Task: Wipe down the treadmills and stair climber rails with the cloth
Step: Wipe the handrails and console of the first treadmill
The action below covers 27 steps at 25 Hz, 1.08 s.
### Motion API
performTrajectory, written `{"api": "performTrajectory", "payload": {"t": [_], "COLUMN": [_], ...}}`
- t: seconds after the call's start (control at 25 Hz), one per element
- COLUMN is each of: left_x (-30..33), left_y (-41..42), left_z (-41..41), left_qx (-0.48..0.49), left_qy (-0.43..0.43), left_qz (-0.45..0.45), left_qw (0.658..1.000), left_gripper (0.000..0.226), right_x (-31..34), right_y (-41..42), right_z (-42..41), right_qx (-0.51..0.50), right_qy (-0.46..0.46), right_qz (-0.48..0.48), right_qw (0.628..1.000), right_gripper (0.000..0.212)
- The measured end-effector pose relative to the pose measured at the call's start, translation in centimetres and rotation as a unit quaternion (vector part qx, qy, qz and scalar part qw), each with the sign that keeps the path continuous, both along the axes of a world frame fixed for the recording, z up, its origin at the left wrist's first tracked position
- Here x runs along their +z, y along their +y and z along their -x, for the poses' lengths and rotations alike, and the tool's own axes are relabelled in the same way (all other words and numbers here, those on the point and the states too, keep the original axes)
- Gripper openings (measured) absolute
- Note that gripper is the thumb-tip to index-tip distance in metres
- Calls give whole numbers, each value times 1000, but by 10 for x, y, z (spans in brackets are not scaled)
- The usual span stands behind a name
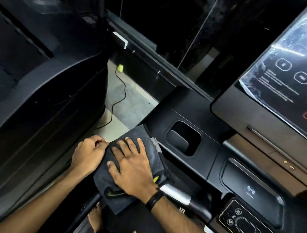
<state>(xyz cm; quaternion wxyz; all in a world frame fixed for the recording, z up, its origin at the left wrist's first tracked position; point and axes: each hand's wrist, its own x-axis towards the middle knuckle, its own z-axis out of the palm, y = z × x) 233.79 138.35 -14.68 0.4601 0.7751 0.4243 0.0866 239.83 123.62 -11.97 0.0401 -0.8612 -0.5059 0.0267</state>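
Down over the treadmill console point(194, 117) we see both of our hands on a dark grey cloth point(134, 165). Our right hand point(133, 170) lies flat on top, fingers spread and straight, pressing the cloth against the console's left end, where a silver handrail point(174, 194) comes out from under it — a black band sits on that wrist. Our left hand point(90, 153) is at the cloth's left edge with fingers curled in; whether it pinches the fabric we cannot tell. Just right of the cloth is a recessed cup holder point(184, 138), and further right the screen point(287, 70) under shiny film. A black cable point(119, 93) trails across the pale floor point(130, 103) — beside the neighbouring machine point(38, 88).
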Motion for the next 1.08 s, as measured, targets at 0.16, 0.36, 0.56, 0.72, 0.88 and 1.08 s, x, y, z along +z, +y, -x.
{"api": "performTrajectory", "payload": {"t": [0.16,0.36,0.56,0.72,0.88,1.08], "left_x": [10,23,27,27,28,30], "left_y": [-22,-49,-59,-59,-45,-29], "left_z": [-1,5,27,37,26,7], "left_qx": [-27,-51,-64,-48,-48,-53], "left_qy": [-14,-84,-200,-207,-185,-182], "left_qz": [-58,-97,-56,-59,-68,-68], "left_qw": [998,990,976,975,979,979], "left_gripper": [14,12,17,24,23,11], "right_x": [1,2,6,10,16,23], "right_y": [-26,-68,-84,-75,-37,-30], "right_z": [23,36,36,33,18,-11], "right_qx": [-53,-82,-135,-184,-200,-176], "right_qy": [4,8,-8,-40,-54,115], "right_qz": [-28,-29,24,100,169,124], "right_qw": [998,996,990,977,964,970], "right_gripper": [62,79,112,116,76,40]}}
